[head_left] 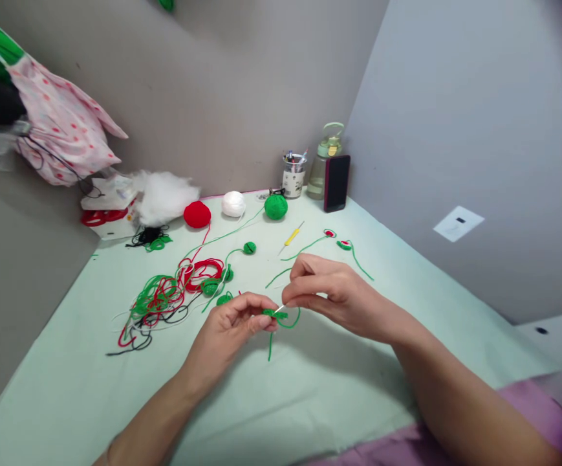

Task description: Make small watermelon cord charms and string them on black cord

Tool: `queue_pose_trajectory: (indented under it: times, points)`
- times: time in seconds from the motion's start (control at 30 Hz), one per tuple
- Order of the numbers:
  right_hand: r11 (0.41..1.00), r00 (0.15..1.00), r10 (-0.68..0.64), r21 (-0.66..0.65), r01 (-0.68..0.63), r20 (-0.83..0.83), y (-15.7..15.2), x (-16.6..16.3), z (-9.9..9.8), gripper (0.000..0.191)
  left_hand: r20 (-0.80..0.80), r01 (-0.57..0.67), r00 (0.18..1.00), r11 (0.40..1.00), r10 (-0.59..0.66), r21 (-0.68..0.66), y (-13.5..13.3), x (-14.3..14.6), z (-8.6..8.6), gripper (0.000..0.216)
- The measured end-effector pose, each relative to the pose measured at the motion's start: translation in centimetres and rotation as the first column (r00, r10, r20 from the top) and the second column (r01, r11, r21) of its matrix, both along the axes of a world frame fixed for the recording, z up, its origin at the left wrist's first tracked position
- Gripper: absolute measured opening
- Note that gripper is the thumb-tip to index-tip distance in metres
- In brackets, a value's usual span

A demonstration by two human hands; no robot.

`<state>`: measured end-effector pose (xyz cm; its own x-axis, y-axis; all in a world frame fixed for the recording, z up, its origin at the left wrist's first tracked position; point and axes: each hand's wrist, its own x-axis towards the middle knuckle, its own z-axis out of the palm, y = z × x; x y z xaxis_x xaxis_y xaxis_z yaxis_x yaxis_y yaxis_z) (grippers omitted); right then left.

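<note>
My left hand (235,323) pinches a small green crocheted piece (281,315) between thumb and fingers. A short green yarn tail hangs below the piece. My right hand (326,291) is closed on a thin, pale needle (279,309), whose lower end meets the crocheted piece. A loop of green yarn (296,320) curves from the piece up toward my right fingers. Behind my left hand lie several small green crocheted balls (211,287). Beyond my right hand are two small red, white and green pieces (344,244) with green tails.
Tangled red, green, white and black yarn (164,298) lies at the left. Red (197,214), white (233,204) and green yarn balls (275,207) stand behind, near a yellow-handled hook (292,237). A pen cup (293,176), bottle (317,171) and phone (337,184) stand by the wall.
</note>
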<state>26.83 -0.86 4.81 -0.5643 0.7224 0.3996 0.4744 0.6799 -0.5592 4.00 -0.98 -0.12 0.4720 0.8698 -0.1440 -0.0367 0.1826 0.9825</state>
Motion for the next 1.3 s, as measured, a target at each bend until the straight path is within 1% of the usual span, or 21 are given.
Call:
queue_pose_trajectory:
  times: [0.1,0.27,0.5,0.63,0.8,0.97,1.13,1.3]
  points:
    - [0.998,0.999,-0.007,0.057,0.004,0.045,0.12,0.09,-0.15,0.018,-0.007,0.002,1.0,1.0,-0.002,0.03,-0.06,0.01,0.16,0.013]
    - [0.997,0.995,-0.001,0.081,-0.007,0.102,0.23,0.35,-0.24,0.019,-0.015,0.003,1.0,0.998,-0.002,0.066,-0.02,0.05,0.35,0.012]
    - [0.998,0.993,0.005,0.066,-0.013,0.117,0.3,0.4,-0.52,0.02,-0.009,0.011,1.0,0.996,-0.01,0.085,0.1,0.14,0.31,0.01]
    - [0.997,0.996,0.025,0.071,-0.031,0.087,0.36,0.3,-0.68,0.02,-0.006,0.028,1.0,0.996,-0.028,0.083,0.09,0.06,0.3,0.011]
    - [0.998,0.997,0.063,0.024,-0.064,0.055,0.39,0.05,-0.75,0.019,0.024,0.051,0.998,0.995,-0.053,0.083,0.09,0.05,0.37,0.009]
    - [0.998,0.997,0.062,-0.008,-0.061,0.055,0.27,-0.12,-0.75,0.019,0.084,0.049,0.995,0.998,-0.051,0.036,0.02,0.21,0.2,0.008]
    - [0.998,0.998,0.055,-0.003,-0.055,0.036,0.27,-0.04,-0.63,0.017,0.161,0.092,0.983,0.995,-0.083,-0.046,-0.22,0.14,-0.2,0.013]
    - [1.0,0.999,0.03,0.005,-0.031,0.045,0.23,0.13,-0.49,0.016,0.171,0.074,0.983,0.996,-0.065,-0.047,-0.24,0.16,-0.03,0.011]
